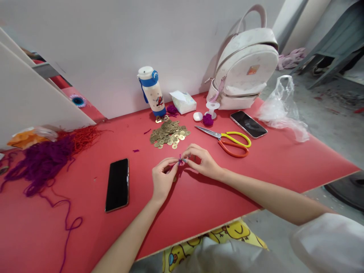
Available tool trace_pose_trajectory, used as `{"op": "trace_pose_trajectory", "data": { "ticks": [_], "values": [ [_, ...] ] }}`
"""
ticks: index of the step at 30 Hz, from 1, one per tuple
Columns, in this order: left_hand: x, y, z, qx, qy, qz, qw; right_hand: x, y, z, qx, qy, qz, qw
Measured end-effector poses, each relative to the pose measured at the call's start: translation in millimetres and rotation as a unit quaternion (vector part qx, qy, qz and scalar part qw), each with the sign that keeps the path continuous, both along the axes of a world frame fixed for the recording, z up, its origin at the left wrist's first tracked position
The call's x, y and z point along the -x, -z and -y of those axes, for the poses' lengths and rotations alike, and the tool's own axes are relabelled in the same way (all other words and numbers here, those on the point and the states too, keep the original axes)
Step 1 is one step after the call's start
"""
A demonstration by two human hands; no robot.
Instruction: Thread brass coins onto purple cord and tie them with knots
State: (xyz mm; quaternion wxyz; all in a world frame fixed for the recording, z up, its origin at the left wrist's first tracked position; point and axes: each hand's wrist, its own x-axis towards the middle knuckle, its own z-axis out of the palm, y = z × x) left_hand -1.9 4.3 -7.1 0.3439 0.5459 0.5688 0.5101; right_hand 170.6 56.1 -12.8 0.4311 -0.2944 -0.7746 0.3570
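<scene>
Pinching a small knot of purple yarn [180, 162] between them over the red table [216, 206], the left hand [165, 176] and right hand [203, 161] hold their fingertips close together. Beyond lies a heap of brass-coloured coins [167, 133], scissors [224, 137] to its right; a dark phone [117, 184] lies left of the hands, a purple tangle [42, 161] farther left.

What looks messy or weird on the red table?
The purple yarn at the left: it sprawls in a loose tangle, with one strand straggling across the red table. The purple ball beside the white spool looks much more compact.
</scene>
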Motion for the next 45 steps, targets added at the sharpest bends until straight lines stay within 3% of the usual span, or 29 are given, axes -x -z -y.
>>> {"op": "trace_pose_trajectory", "data": {
  "ticks": [18, 26, 35, 41, 45],
  "values": [
    [3.6, 0.9, -0.4, -0.037, 0.041, -0.028, 0.998, -1.8, 6.4, -4.7, 0.03, 0.002, -0.024, 0.999],
    [5.7, -5.9, -1.5, -0.05, 0.063, -0.075, 0.994, -3.3, 6.7, -6.8, 0.021, -0.007, -0.002, 1.0],
    [5.8, -4.0, -3.8, 0.003, 0.074, -0.003, 0.997, -1.1, 4.2, -6.9, 0.09, -0.002, -0.023, 0.996],
    [5.9, -3.9, -3.8, -0.001, 0.056, -0.013, 0.998, -0.8, 2.6, -5.9, 0.075, 0.021, -0.01, 0.997],
    [6.0, -2.9, -3.6, 0.001, 0.06, -0.003, 0.998, -2.1, 1.6, -6.0, 0.071, -0.004, -0.01, 0.997]
  ]
}}
